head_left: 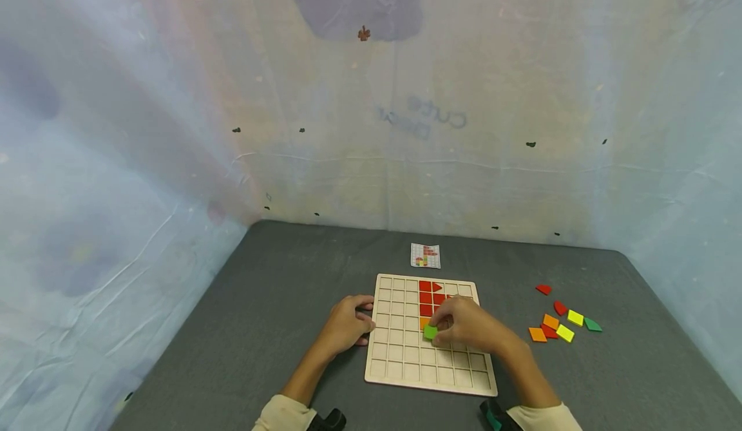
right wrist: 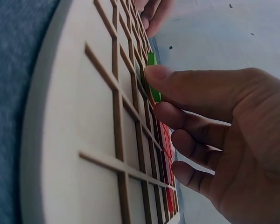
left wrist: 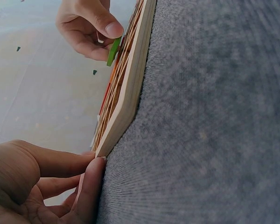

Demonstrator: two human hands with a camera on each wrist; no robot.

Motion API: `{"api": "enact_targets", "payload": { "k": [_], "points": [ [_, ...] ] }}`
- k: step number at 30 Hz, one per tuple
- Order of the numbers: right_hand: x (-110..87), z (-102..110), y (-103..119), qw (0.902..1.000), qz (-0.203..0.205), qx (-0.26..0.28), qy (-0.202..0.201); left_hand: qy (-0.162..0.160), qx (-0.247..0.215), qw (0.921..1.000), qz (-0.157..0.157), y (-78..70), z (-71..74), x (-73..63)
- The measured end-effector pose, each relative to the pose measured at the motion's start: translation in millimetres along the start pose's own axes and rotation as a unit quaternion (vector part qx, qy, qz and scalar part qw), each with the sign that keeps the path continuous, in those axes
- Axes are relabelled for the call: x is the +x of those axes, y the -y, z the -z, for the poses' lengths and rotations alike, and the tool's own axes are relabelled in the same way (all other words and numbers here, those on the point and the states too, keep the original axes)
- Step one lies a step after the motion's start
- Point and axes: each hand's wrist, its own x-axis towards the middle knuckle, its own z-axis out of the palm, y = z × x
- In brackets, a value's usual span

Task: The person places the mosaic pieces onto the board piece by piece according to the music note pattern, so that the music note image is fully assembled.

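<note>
R hand pinches lime tile btwn thumb & fingers, just on the near side of orange tile in grid board; lime tile's tilted, can't tell if it touches. L hand grips board's L edge btwn thumb & index.

Edges: far edge is just beside pattern card, narrow strip of grey cloth btwn. R edge has a wider cloth gap to loose pcs; R forearm crosses that edge. Wide stretch of cloth L of board gives L hand room. Cloth's far edge meets printed curtain.

Count: 1 board, 1 card, 1 lime tile in hand, 1 orange tile in board, min. 6 red tiles there too (R hand covers part, total unclear). Loose pcs: 8, i.e. 3 red, 2 orange, 2 yellow, 1 green.
</note>
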Motion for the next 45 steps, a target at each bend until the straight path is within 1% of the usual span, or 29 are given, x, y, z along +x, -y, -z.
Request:
{"api": "enact_targets", "payload": {
  "k": [6, 11, 20, 27, 34, 39, 45],
  "points": [
    [0.7, -4, 2, 0.9999, -0.001, -0.008, 0.007, 0.002, -0.002, 1.0000, -0.001, 0.4, -0.1, 0.3],
    [-0.6, -3, 3, 0.9999, -0.002, -0.013, 0.004, 0.003, 0.000, 1.0000, -0.003, 0.9, 0.4, 0.1],
    [-0.9, -1, 4, 0.9998, 0.007, 0.006, 0.018, 0.003, -0.003, 1.0000, 0.000, 1.2, 0.6, 0.3],
    [-2.2, -1, 0, 0.9995, -0.002, 0.025, 0.019, 0.002, 0.002, 1.0000, 0.002, 1.2, 0.2, 0.5],
    [-4.8, 3, -12, 0.9981, -0.010, 0.061, 0.004, 0.001, -0.001, 1.0000, 0.007, 1.1, 0.2, 0.4],
    [-6.6, 9, -19, 0.9983, -0.019, 0.054, -0.014, 0.005, -0.005, 1.0000, 0.001, 0.3, 0.9, 0.1],
    [-9.6, 18, -28, 0.9974, -0.043, 0.042, -0.039, 0.008, -0.010, 0.9999, 0.000, -1.5, 0.7, 0.1]
  ]
}}
